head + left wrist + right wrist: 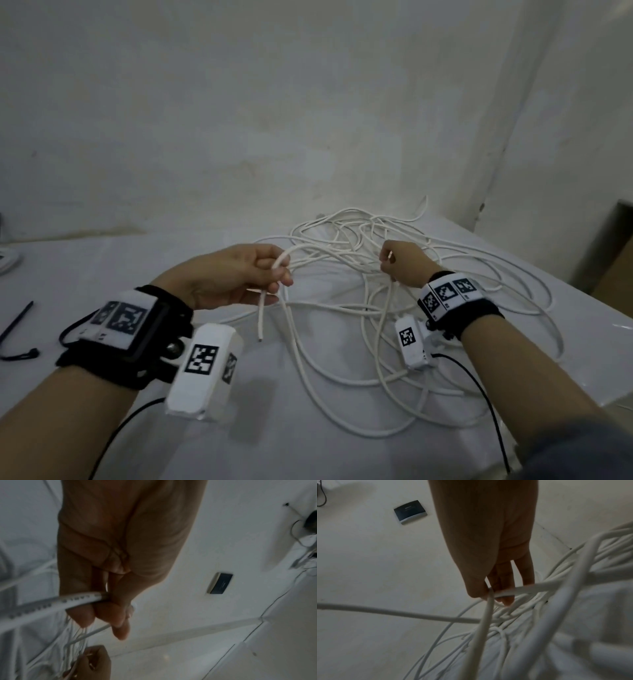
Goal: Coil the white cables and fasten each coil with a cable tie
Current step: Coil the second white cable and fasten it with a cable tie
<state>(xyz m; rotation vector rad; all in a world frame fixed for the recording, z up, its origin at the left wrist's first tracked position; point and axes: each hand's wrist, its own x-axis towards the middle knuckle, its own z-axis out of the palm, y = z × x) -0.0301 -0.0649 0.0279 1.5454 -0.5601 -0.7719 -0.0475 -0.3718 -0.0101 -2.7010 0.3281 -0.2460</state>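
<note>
Cable (342, 342) sprawls in loose white loops over the table (102, 267) in front of me in the head view; my left hand (233, 274) curls around a bend near its free end, and my right hand (404, 262) pinches another strand. Black cable ties (17, 329) lie far left. Left wrist view: my fingers (85, 612) wrap the printed cable. Right wrist view: thumb and fingertips (506, 599) pinch a strand above the tangle.
</note>
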